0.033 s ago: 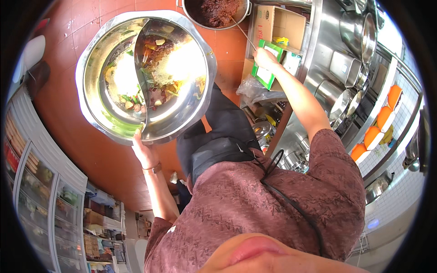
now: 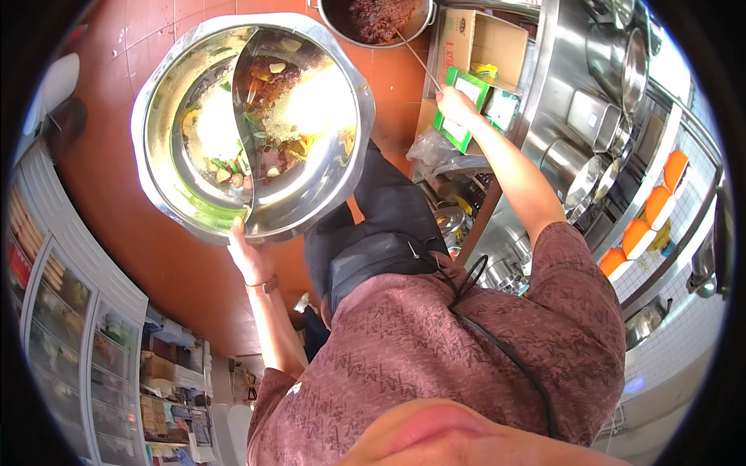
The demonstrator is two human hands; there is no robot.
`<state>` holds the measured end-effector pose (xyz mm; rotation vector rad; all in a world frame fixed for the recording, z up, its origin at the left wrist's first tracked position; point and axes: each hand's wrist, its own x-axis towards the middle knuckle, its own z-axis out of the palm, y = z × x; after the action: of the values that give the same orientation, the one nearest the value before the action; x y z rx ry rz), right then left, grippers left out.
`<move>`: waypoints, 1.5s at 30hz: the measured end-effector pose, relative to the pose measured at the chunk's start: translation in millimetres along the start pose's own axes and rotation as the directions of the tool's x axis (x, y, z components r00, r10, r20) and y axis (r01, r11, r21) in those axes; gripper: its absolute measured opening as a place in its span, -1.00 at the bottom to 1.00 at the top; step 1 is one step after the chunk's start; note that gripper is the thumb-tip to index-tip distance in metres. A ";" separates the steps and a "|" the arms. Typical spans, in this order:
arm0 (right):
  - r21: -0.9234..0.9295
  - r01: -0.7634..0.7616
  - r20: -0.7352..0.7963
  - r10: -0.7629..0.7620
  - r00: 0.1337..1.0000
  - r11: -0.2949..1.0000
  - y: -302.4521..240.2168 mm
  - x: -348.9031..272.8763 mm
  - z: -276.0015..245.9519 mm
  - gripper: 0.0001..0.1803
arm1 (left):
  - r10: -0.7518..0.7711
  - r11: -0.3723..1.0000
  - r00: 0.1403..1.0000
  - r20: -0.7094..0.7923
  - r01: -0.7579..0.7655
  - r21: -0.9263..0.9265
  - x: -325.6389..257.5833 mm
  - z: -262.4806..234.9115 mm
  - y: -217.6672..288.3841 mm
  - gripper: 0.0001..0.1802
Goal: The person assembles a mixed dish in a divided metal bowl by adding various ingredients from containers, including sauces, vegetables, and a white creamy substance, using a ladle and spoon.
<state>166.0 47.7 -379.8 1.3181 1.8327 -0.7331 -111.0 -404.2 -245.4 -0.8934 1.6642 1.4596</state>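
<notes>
My left hand (image 2: 250, 260) grips the near rim of a wide steel hot pot pan (image 2: 291, 208), thumb on the edge by the divider. A curved divider splits the pan in two. Both halves hold ingredients such as garlic cloves and cut greens, with dark red seasoning on the right; bright glare hides part of each. Farther right, my right hand (image 2: 457, 105) is closed round a long thin handle (image 2: 420, 62). The handle reaches into a steel pot (image 2: 336, 25) of dark red chunky paste (image 2: 381, 19), which hides its far end.
By my right hand are a green-edged box (image 2: 458, 138) and an open cardboard box (image 2: 460, 39). A steel counter (image 2: 536, 128) with several metal pots runs along the right. Glass-doored cabinets (image 2: 58, 311) stand at left, above red floor tiles (image 2: 101, 167).
The picture has shifted slightly, so the pan and pot sit a little farther right. Both hands keep their grips.
</notes>
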 end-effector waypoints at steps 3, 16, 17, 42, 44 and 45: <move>0.004 0.006 -0.004 -0.006 1.000 1.000 -5.5 -7.9 25.3 -0.58 | -0.011 0.999 0.999 -0.051 0.009 -0.042 6.2 -1.5 -4.3 -0.54; -0.002 0.142 0.148 -0.140 0.979 0.990 -49.3 1.8 41.9 -0.64 | 0.025 1.000 0.999 -0.029 -0.025 0.005 6.6 0.3 2.1 -0.56; 0.005 0.153 0.152 -0.152 0.977 0.988 -51.3 1.8 42.5 -0.65 | 0.032 0.999 0.998 -0.052 -0.031 0.016 3.6 4.7 4.9 -0.57; 0.872 -0.487 0.432 -0.402 0.807 -0.042 -77.2 -5.6 56.1 -0.62 | 0.065 0.998 0.998 -0.012 -0.065 0.015 -18.6 23.3 11.9 -0.45; 0.878 -0.471 0.383 -0.460 0.801 -0.089 -63.8 -11.9 56.8 -0.55 | 0.059 0.998 0.998 -0.023 -0.059 -0.005 -22.2 31.7 15.3 -0.47; 0.879 -0.464 0.358 -0.487 0.796 -0.112 -59.7 -19.1 55.3 -0.50 | 0.054 0.998 0.997 -0.048 -0.053 0.019 -22.0 31.5 16.6 -0.53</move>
<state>126.2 -24.6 -393.1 1.4585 0.2760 -2.6300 -112.2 -370.4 -220.8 -0.8875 1.7459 1.4675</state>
